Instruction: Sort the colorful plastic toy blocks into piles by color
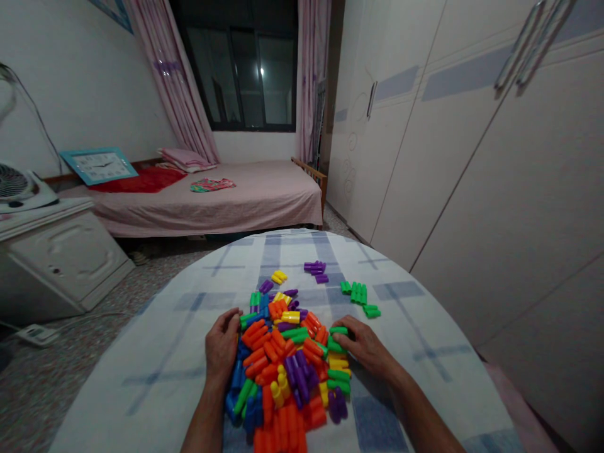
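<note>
A heap of glossy bullet-shaped plastic building blocks (271,349) in orange, green, blue, yellow and purple lies on the table between my hands. My left hand (221,346) rests on its side against the heap's left edge, fingers loosely bent beside blue and green pieces, gripping none that I can see. At the right edge, my right hand (368,346) has its thumb and fingers closed on a green block (336,345). Purple blocks (314,268) lie apart beyond the heap. Several green blocks (358,293) form a small group farther right, and a yellow pair (279,277) sits near the back.
The round table has a checked white-and-blue cloth (174,340). Past it stands a bed (264,182) holding a blue-framed clock (101,165). White wardrobes (472,189) line the right side. A white cabinet (66,258) with a fan (21,187) is at left.
</note>
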Demonstrator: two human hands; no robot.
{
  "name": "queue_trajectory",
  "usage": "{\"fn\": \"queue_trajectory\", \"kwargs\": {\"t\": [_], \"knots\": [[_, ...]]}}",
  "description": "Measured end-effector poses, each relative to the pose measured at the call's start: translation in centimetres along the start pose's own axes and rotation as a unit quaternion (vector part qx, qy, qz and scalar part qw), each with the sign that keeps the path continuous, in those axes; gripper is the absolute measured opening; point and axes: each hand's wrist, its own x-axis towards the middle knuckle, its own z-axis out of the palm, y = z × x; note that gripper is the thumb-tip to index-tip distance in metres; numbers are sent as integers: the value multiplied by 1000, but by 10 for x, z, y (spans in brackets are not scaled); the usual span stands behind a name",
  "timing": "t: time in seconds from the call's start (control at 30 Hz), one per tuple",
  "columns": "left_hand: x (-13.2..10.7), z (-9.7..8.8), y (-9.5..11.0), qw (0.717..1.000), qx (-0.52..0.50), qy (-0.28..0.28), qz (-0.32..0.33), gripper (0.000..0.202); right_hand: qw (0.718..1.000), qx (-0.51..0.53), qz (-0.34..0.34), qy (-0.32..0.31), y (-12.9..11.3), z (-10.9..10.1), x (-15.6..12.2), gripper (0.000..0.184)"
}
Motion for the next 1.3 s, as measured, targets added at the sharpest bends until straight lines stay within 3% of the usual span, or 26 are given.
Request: {"fn": "queue_trajectory", "kwargs": {"t": [0.07, 0.13, 0.23, 0.33, 0.43, 0.53, 0.63, 0.73, 0.87, 1.13, 1.2, 1.3], "knots": [[0, 0, 1, 1000, 1, 3, -3, 40, 999, -22, 11, 35, 4, -1, 1, 19], [-1, 0, 2, 1000, 4, 3, -4, 39, 992, -50, 24, 114, 10, -4, 3, 23], [-2, 0, 3, 1000, 7, 0, -6, 39, 958, -118, 12, 261, 20, -9, 5, 32], [-2, 0, 4, 1000, 7, -1, -5, 39, 932, -174, -12, 319, 24, -13, 5, 32], [-1, -1, 4, 1000, 9, 3, -2, 36, 959, -117, 1, 259, 18, -12, 3, 26], [-1, -1, 3, 1000, 10, 1, 4, 36, 996, -35, 9, 77, 7, -8, -1, 24], [0, 0, 1, 1000, 15, -1, 10, 37, 998, -49, -9, -38, 0, -3, -3, 20], [0, -1, 1, 1000, 19, -2, 10, 37, 997, -72, 2, -7, 3, 1, -2, 11], [-2, -1, 4, 1000, 23, -3, 11, 39, 997, -42, 51, 49, 9, 2, 2, 15], [-1, -1, 3, 1000, 10, -4, 4, 39, 996, -37, 76, 31, 3, -4, 0, 20], [0, -1, 2, 1000, 11, -7, 5, 40, 993, -37, 91, 72, 4, -6, 0, 22], [0, -1, 2, 1000, 16, -8, 8, 41, 969, -45, 103, 218, 12, -10, 2, 34]]}}
